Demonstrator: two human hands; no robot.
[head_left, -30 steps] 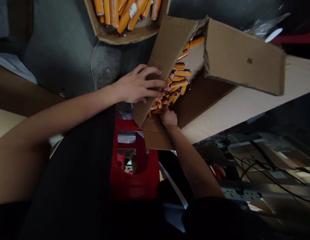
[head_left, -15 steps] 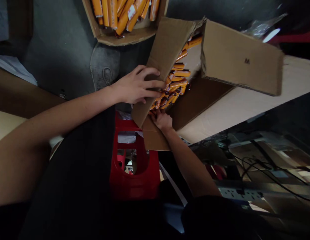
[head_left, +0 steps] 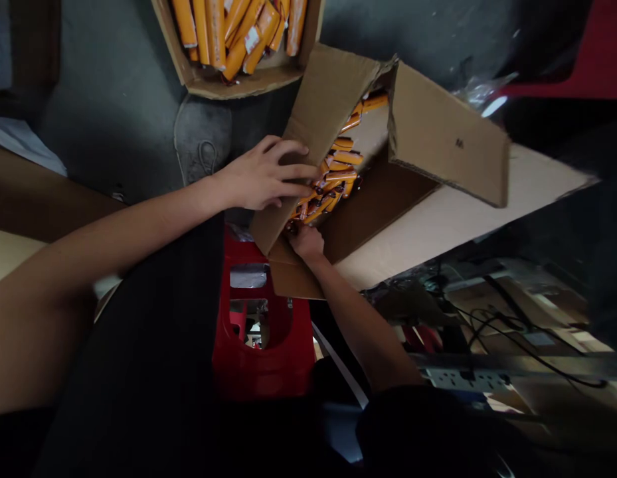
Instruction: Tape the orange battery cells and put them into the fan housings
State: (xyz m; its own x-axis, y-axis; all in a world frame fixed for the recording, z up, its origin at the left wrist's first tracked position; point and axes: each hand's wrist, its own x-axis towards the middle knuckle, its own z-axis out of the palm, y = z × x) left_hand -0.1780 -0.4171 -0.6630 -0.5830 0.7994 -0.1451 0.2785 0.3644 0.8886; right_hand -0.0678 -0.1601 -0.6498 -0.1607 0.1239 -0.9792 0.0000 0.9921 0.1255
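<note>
Inside an open cardboard box (head_left: 328, 73) lie several orange wrapped cylinders (head_left: 343, 176) with dark wire ends, looking like battery packs. My left hand (head_left: 268, 174) rests on the box's near-left flap with its fingers spread, the tips reaching over the edge towards the cylinders. Down in the near corner of the box is my right hand (head_left: 307, 242), its fingers curled in beside the cylinders. The fingertips of that hand are partly hidden, so what they grip cannot be made out.
A second cardboard box (head_left: 243, 86) with larger orange packs stands beyond a grey shoe (head_left: 203, 143). A red plastic stool (head_left: 263, 372) is below the open box. At right are cables and a power strip (head_left: 467, 380); another red piece (head_left: 597, 60) sits at upper right.
The view has shifted slightly, so the boxes appear a little further left and lower. My right hand has moved slightly within the near corner; my left hand stays on the flap.
</note>
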